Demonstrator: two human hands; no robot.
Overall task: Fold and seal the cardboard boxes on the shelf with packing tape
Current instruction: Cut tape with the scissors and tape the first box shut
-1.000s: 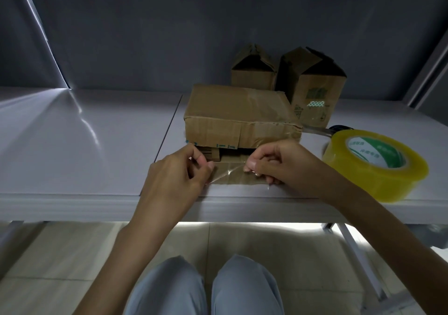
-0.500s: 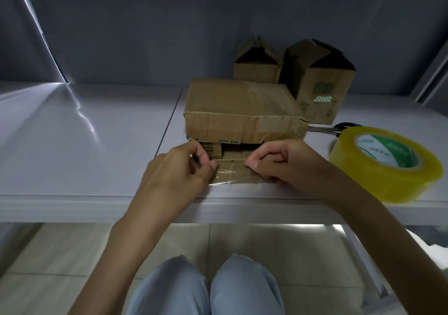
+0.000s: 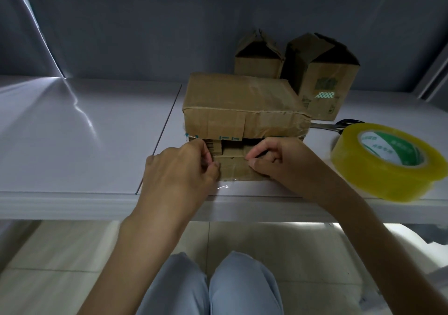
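Both hands, left hand (image 3: pixel 184 167) and right hand (image 3: pixel 278 159), pinch a clear tape strip (image 3: pixel 230 179) with curled fingers; it looks flimsy and sticky. Best held by its ends against the stiff cardboard box (image 3: pixel 242 111).

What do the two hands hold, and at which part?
A strip of clear tape: left hand pinches its left end, right hand its right end.

Cardboard boxes and yellow tape on the white shelf

A wide, creased brown cardboard box (image 3: pixel 242 106) lies near the front edge of the white shelf (image 3: pixel 84 133), its lower front flap (image 3: pixel 234 169) folded down under a clear strip of tape (image 3: pixel 230 173). Just behind it stand two small open-topped brown cardboard boxes (image 3: pixel 259 58) (image 3: pixel 322 77). To its right lies a flat roll of yellow packing tape (image 3: pixel 388 162).
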